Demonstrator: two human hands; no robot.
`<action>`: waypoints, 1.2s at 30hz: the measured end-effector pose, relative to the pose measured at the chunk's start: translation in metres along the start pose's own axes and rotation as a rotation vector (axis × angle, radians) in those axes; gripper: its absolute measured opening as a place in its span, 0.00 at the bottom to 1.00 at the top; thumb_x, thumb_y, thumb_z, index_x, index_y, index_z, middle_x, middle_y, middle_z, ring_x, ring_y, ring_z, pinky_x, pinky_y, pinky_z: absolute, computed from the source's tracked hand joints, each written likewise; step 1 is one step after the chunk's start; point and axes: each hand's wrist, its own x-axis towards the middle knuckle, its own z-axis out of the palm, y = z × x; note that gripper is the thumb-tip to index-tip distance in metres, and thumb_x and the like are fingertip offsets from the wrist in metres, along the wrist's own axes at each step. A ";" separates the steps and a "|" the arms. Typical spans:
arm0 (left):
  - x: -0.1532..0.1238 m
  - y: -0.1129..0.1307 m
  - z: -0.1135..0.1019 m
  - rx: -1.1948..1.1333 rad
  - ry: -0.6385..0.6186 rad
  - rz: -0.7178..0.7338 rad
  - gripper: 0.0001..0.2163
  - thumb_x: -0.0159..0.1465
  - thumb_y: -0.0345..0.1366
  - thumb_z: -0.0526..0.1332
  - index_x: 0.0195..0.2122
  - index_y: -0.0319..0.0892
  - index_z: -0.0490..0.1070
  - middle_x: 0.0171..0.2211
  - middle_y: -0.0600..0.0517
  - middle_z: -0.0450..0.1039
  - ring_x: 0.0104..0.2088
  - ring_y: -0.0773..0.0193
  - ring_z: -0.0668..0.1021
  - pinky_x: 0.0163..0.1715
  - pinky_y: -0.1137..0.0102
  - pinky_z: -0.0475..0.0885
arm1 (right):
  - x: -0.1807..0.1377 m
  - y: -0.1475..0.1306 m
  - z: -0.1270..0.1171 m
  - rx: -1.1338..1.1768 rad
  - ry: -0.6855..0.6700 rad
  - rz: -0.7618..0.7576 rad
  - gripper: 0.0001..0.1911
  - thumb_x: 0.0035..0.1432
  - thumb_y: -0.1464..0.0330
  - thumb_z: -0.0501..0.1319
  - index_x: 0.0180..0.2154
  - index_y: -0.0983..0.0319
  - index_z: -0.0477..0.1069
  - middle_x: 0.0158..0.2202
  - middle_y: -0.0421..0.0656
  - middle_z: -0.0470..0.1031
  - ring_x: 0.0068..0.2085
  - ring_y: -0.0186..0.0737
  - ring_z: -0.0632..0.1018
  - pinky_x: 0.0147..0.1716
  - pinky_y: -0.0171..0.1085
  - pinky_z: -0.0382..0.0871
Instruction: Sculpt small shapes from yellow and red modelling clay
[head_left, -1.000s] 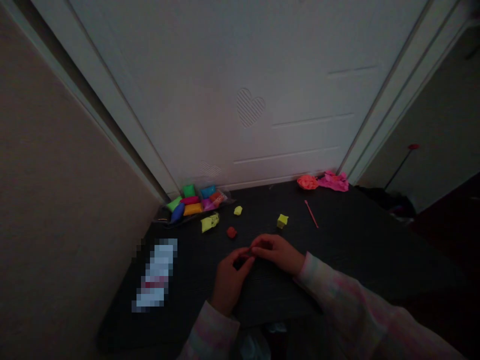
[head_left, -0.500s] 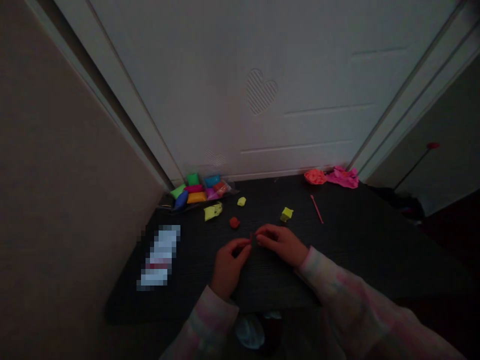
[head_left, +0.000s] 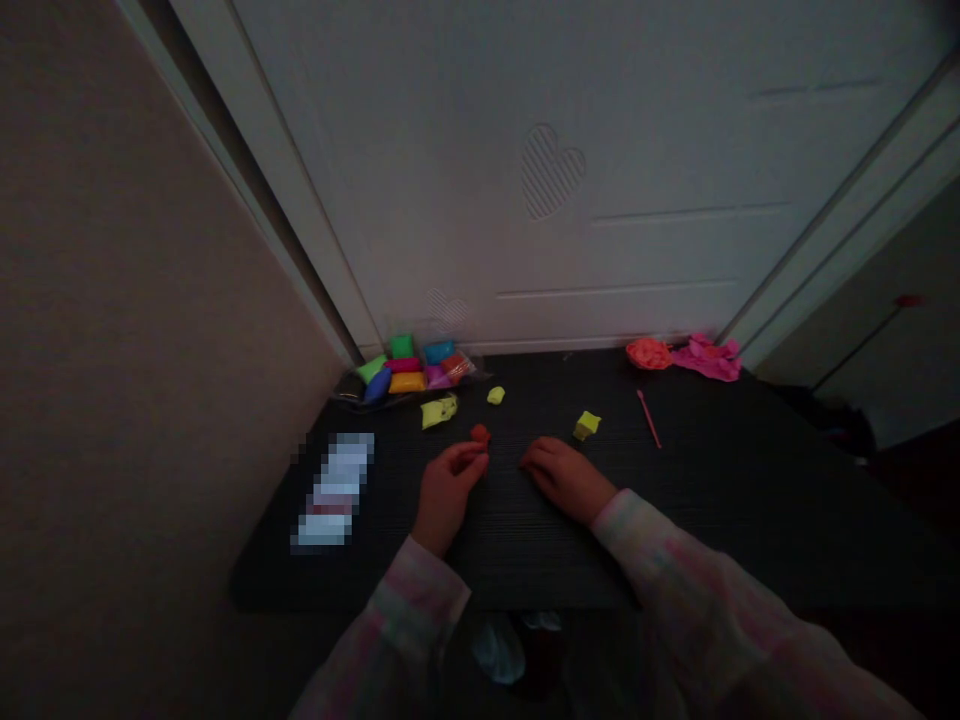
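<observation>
My left hand [head_left: 446,490] lies on the dark table [head_left: 712,520] with its fingers pinched together, the tips just below a small red clay lump [head_left: 480,434]. What the pinch holds is too dim to tell. My right hand [head_left: 561,476] rests palm down a little to the right, fingers curled under and hiding anything beneath them. A gap of bare table separates the two hands. Nearby lie a yellow clay cube [head_left: 586,425], a small yellow bit [head_left: 496,396] and a flattened yellow piece [head_left: 439,411].
A clear pack of several coloured clay bars [head_left: 411,368] sits at the back left against the white door [head_left: 600,150]. An orange lump [head_left: 649,353], crumpled pink wrapper [head_left: 709,357] and thin pink stick [head_left: 649,419] lie at the back right. A white packet [head_left: 334,490] lies at the left.
My hands were pinching one small red piece together; now they have parted, the left toward the red lump, the right down onto the table. The view has shifted.
</observation>
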 end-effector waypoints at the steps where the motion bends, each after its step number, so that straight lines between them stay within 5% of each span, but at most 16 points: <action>1: 0.006 0.001 -0.002 0.023 0.011 0.024 0.12 0.47 0.37 0.62 0.33 0.38 0.71 0.30 0.50 0.74 0.31 0.65 0.74 0.34 0.69 0.67 | 0.003 -0.001 0.002 -0.011 0.021 -0.001 0.10 0.53 0.76 0.50 0.33 0.64 0.69 0.35 0.46 0.69 0.38 0.37 0.70 0.40 0.37 0.65; 6: 0.039 0.007 -0.004 0.136 0.055 0.122 0.11 0.49 0.35 0.60 0.34 0.38 0.71 0.26 0.52 0.74 0.29 0.65 0.75 0.33 0.69 0.67 | 0.028 -0.002 0.012 -0.106 0.095 0.052 0.11 0.54 0.75 0.50 0.35 0.63 0.70 0.35 0.46 0.69 0.38 0.38 0.69 0.40 0.37 0.64; 11: 0.057 0.003 -0.009 0.276 -0.034 0.214 0.09 0.48 0.35 0.61 0.31 0.40 0.73 0.25 0.53 0.73 0.28 0.65 0.74 0.33 0.69 0.66 | 0.050 0.003 0.018 -0.141 0.147 0.135 0.11 0.54 0.75 0.50 0.35 0.65 0.70 0.35 0.48 0.69 0.40 0.41 0.68 0.41 0.38 0.63; 16: 0.057 -0.003 -0.017 0.460 -0.165 0.379 0.08 0.54 0.36 0.56 0.26 0.43 0.74 0.30 0.52 0.73 0.35 0.64 0.73 0.40 0.68 0.65 | 0.056 0.006 0.020 -0.144 0.179 0.183 0.11 0.53 0.76 0.50 0.34 0.64 0.69 0.35 0.48 0.68 0.39 0.41 0.68 0.41 0.38 0.63; 22: 0.045 -0.005 -0.015 0.691 -0.189 0.494 0.12 0.57 0.39 0.53 0.36 0.42 0.73 0.35 0.49 0.70 0.37 0.63 0.72 0.40 0.68 0.66 | 0.056 0.007 0.020 -0.110 0.192 0.190 0.11 0.52 0.75 0.50 0.33 0.64 0.70 0.34 0.47 0.69 0.39 0.40 0.68 0.41 0.38 0.63; 28: 0.045 -0.015 -0.009 0.789 -0.169 0.522 0.15 0.54 0.35 0.57 0.43 0.41 0.68 0.40 0.47 0.70 0.43 0.60 0.71 0.45 0.65 0.64 | 0.057 0.009 0.020 -0.040 0.241 0.218 0.10 0.53 0.75 0.50 0.33 0.64 0.69 0.34 0.46 0.69 0.38 0.39 0.69 0.40 0.36 0.63; 36: 0.047 -0.011 -0.009 0.521 -0.091 0.374 0.09 0.55 0.37 0.55 0.33 0.42 0.72 0.33 0.50 0.74 0.34 0.64 0.74 0.37 0.70 0.67 | 0.055 0.006 0.016 0.025 0.298 0.198 0.09 0.53 0.72 0.51 0.34 0.64 0.69 0.34 0.46 0.69 0.38 0.38 0.70 0.40 0.36 0.64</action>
